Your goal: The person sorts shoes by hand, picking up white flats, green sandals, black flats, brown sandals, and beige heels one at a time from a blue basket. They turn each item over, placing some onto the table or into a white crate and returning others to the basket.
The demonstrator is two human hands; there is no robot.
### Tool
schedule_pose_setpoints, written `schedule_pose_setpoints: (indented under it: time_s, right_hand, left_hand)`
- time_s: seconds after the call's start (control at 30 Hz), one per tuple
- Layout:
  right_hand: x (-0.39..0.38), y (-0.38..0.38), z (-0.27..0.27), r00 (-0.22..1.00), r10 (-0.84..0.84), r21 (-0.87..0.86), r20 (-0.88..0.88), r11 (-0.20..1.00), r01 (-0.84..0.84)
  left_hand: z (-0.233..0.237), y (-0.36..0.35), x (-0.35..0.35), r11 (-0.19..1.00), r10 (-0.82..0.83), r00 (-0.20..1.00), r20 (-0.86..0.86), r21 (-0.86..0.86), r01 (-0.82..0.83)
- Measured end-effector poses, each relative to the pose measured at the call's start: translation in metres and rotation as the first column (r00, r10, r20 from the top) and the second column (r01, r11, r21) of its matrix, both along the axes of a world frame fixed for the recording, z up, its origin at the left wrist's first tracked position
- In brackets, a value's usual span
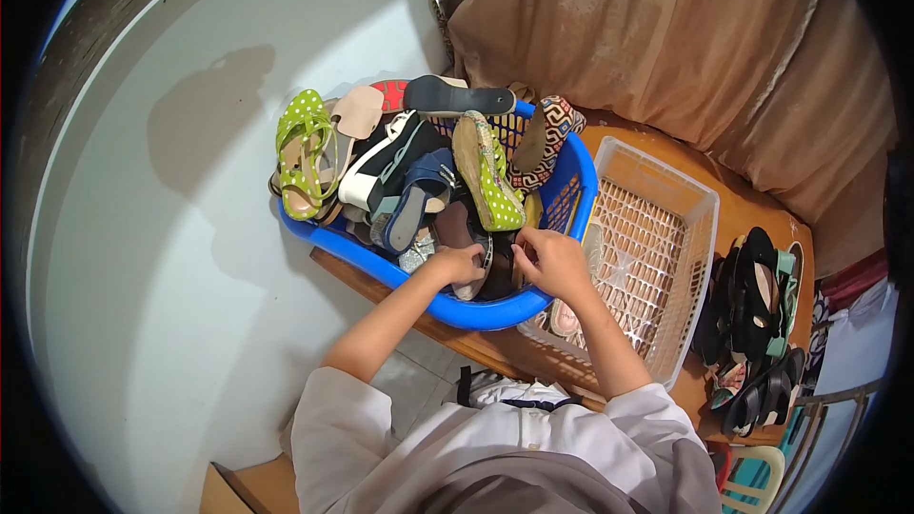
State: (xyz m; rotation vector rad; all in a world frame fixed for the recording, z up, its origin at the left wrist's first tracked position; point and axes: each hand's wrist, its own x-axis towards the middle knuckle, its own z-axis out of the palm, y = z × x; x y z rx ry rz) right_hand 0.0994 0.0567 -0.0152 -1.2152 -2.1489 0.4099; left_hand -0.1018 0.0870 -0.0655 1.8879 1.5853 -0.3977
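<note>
A blue plastic basket (481, 312) is heaped with sandals and wedge shoes. My left hand (459, 265) reaches in over its near rim, fingers closed round a brown shoe with a pale edge (455, 227). Close by on the right, my right hand (552, 260) is also inside the near rim, fingers curled together beside a dark shoe (505, 252); what they grip is hidden. Just beyond lies a green polka-dot wedge sandal (495, 186), its mate (303, 157) resting on the far left of the heap. A navy sandal (411, 205) and a white-soled black wedge (386, 167) lie between them.
A clear plastic basket (700, 257) stands right of the blue one, with a pink shoe (565, 317) at its near end. Several black shoes (755, 276) sit farther right on the wooden table (752, 195). A white wall is at left, a brown curtain (647, 29) behind.
</note>
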Motion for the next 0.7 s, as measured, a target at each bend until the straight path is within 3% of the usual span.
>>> schedule_pose_setpoints:
  time_s: [0.13,0.23,0.33,0.43,0.53,0.57,0.67,0.7]
  right_hand:
    - [0.0,-0.001,0.004,1.0,-0.006,-0.026,-0.02,1.0,0.005]
    - [0.0,0.001,-0.002,0.999,-0.024,-0.014,-0.031,1.0,0.023]
    - [0.003,0.003,-0.003,0.997,0.011,-0.031,-0.076,0.999,-0.014]
    - [0.005,0.002,0.002,0.99,0.078,0.035,-0.115,0.997,-0.075]
    - [0.004,0.003,0.004,0.991,0.087,-0.018,-0.106,0.996,-0.089]
    - [0.003,0.003,0.004,0.991,0.07,-0.031,-0.115,0.997,-0.074]
    - [0.002,0.003,0.004,0.99,0.027,-0.08,-0.136,0.996,-0.038]
    - [0.002,0.003,0.003,0.99,0.02,-0.094,-0.14,0.995,-0.034]
  left_hand:
    - [0.016,-0.015,0.001,0.972,0.089,0.978,0.188,0.2,-0.127]
    - [0.026,-0.023,-0.004,0.939,0.021,0.979,0.202,0.333,-0.089]
    - [0.043,-0.027,-0.002,0.92,0.082,0.974,0.213,0.36,-0.156]
    - [0.045,-0.024,-0.009,0.898,0.111,0.937,0.33,0.37,-0.236]
    - [0.062,-0.024,-0.01,0.869,0.19,0.849,0.492,0.319,-0.379]
    - [0.05,-0.021,-0.014,0.795,0.025,0.828,0.561,0.491,-0.357]
    - [0.081,-0.023,-0.005,0.815,0.104,0.682,0.724,0.331,-0.476]
    - [0.09,-0.02,-0.01,0.888,0.209,0.705,0.678,0.17,-0.426]
